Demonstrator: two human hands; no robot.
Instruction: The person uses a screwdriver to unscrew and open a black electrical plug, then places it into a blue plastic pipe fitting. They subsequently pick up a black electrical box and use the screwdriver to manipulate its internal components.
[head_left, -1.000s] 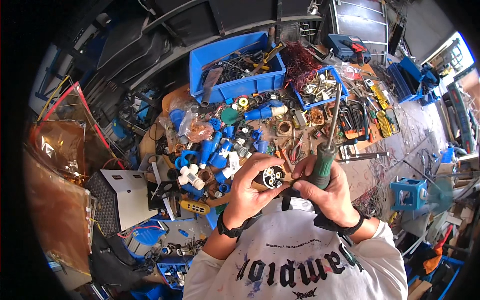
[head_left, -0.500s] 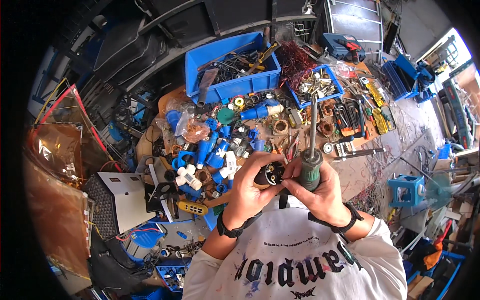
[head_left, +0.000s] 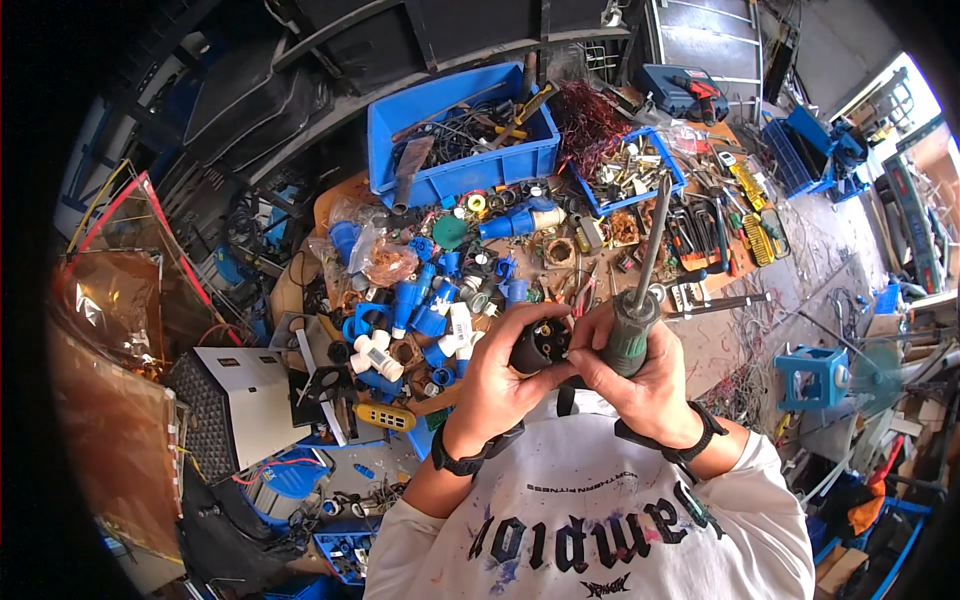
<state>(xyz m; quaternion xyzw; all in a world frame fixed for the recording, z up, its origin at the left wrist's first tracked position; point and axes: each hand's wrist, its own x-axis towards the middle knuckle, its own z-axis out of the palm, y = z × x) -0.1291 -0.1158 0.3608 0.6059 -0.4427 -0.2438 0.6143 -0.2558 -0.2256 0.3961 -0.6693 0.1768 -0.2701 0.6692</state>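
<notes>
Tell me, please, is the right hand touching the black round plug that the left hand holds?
Touching. The head view shows the right hand, gripping the green-handled screwdriver, with its fingertips laid against the black round plug in the left hand.

This is a cluttered repair workshop, the sort where electrical fittings get stripped and rebuilt. A crowded bench [head_left: 800, 260] carries a big blue bin [head_left: 460, 140] of tools and cables, a smaller blue tray [head_left: 590, 195] of metal parts, a tangle of reddish copper wire [head_left: 588, 125] and a heap of blue plugs and sockets [head_left: 430, 300]. Pliers and screwdrivers [head_left: 700, 235] lie in a row, and a drill [head_left: 685, 90] sits in its open case.
</notes>
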